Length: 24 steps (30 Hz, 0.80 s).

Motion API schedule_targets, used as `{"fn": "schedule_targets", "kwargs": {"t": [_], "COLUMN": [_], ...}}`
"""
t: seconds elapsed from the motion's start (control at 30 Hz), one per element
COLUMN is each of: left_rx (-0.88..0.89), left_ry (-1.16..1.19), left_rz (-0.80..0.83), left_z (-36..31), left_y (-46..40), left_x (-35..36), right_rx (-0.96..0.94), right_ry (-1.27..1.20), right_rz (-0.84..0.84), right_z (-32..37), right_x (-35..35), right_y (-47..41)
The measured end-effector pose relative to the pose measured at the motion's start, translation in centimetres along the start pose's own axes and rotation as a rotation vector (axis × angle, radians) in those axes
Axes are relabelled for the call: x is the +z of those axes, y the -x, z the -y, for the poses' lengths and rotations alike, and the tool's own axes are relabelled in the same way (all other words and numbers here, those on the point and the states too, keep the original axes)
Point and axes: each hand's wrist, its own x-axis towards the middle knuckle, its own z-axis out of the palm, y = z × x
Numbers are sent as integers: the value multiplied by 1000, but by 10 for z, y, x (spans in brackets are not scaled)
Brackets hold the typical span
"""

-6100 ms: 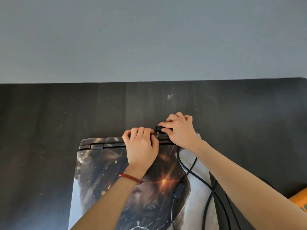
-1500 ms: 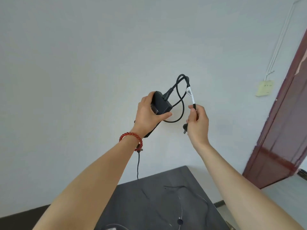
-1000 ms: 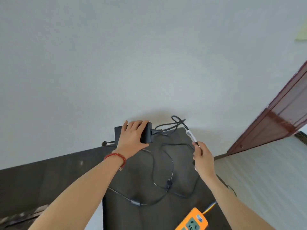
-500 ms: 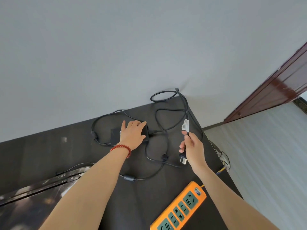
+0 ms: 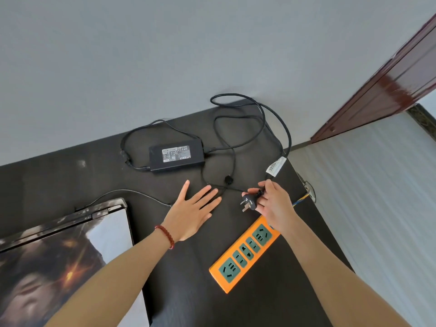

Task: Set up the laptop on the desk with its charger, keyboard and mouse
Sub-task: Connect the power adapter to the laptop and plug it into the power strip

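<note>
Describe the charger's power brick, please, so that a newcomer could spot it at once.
Start at the dark desk and look to its far edge by the grey wall. The power brick lies flat there, beyond the open left hand; alone among the thin black cables, it is a slab with a white label.

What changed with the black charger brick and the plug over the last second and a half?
The black charger brick went from the air to the dark desk; the left hand let go. The right hand slid down the cable to pinch the black three-pin plug. Laptop stays closed.
</note>
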Motion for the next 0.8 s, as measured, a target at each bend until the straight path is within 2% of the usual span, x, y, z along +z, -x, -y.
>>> {"fn": "schedule_targets", "kwargs": {"t": [0.13, 0.23, 0.33, 0.4, 0.47, 0.53, 0.67, 0.8], "left_rx": [-28, -146, -223, -275, -312, -343, -412, -368], "left_ry": [-78, -54, -84, -65, 7, 119, 405, 586], "left_rz": [26, 28, -59, -157, -241, -301, -335, -205], "left_z": [23, 29, 14, -2, -16, -29, -63, -103], "left_y": [-26, -42, -49, -47, -38, -23, 12, 39], "left_x": [-4, -5, -9, -15, -21, -23, -24, -27], "right_rx": [53, 28, -1, -34, -79, -136, -170, -165], "right_ry": [-116, -113, -70, 58, 308, 456, 494, 449], "right_rz": [78, 112, 82, 48, -27, -72, -89, -55], "right_z": [-4, -5, -1, 1, 3, 2, -3, -13], "right_x": [-9, -16, -23, -28, -34, -41, -48, -43], "right_y": [-2, 0, 5, 8, 13, 15, 30, 46]}}
